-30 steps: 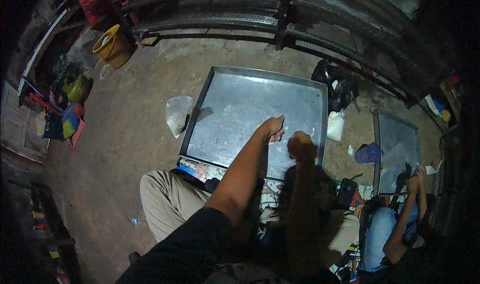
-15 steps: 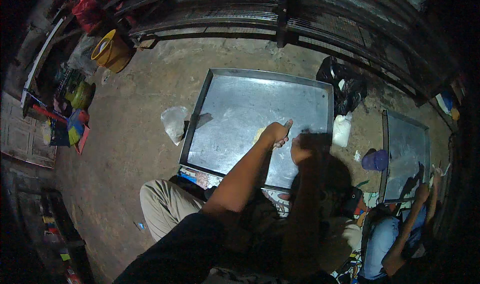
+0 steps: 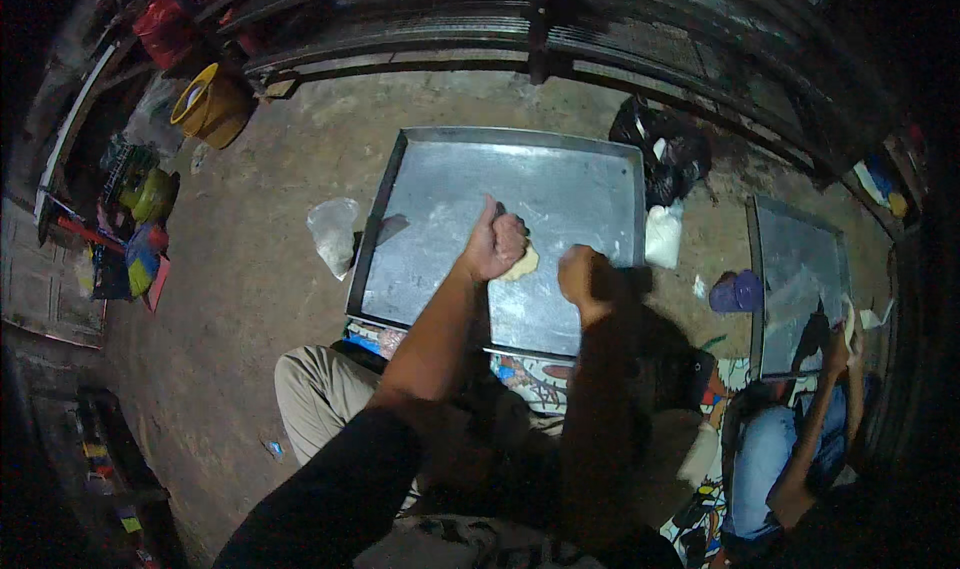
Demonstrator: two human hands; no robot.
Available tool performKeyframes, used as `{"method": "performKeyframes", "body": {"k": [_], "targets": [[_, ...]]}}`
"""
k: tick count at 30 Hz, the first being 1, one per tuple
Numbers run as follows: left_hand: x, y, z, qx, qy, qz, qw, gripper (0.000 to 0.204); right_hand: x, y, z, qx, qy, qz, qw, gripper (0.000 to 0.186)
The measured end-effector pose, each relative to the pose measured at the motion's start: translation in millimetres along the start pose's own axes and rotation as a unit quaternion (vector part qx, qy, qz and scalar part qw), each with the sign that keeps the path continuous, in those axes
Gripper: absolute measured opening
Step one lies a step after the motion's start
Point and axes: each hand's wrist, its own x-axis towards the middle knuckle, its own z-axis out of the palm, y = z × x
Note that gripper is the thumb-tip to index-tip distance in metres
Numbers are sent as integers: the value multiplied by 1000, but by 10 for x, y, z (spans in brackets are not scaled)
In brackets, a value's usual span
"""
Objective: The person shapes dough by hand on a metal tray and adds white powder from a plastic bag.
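A flat, pale lump of dough (image 3: pixel 520 265) lies on a large, shallow metal tray (image 3: pixel 420 269) before me. Against its left side is my left hand (image 3: pixel 497 245), curled into a fist with the thumb pointing up; nothing shows in its fingers. My right hand (image 3: pixel 585 277) is over the tray to the right of the dough, apart from it. Its outline is rounded and closed, but shadow and blur hide what is in it, if anything. White smears mark the tray's surface.
A clear bag of white stuff (image 3: pixel 333 237) lies left of the tray. On its right are a black plastic bag (image 3: pixel 662 159), a white bag (image 3: pixel 663 236) and a purple container (image 3: pixel 735 292). Farther right, another person's hands (image 3: pixel 843 344) are by a second tray (image 3: pixel 800 244).
My left hand has moved left and away from me, turning so its curled fingers show. More of the dough is visible. The whole view has shifted slightly.
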Motion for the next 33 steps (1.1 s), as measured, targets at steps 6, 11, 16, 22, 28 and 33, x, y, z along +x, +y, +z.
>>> {"method": "performKeyframes", "body": {"k": [6, 11, 16, 22, 28, 33], "targets": [[-368, 115, 479, 26, 18, 142, 989, 55, -290, -371, -74, 65, 111, -56, 990, 49], [-822, 242, 501, 608, 264, 111, 741, 30, -270, -509, 107, 15, 120, -104, 987, 60], [-1520, 15, 479, 808, 214, 148, 529, 28, -205, -537, 234, 64, 94, -135, 984, 43], [-1480, -77, 593, 889, 250, 70, 378, 55, -75, -129, -29, 206, 213, -82, 951, 25], [-1394, -288, 242, 945, 231, -68, 220, 79, -335, 81, -303, -70, 343, 34, 936, 19], [-1305, -315, 304, 910, 111, 95, 389, 50, -324, -113, 404, -167, 290, 13, 942, 13]]}}
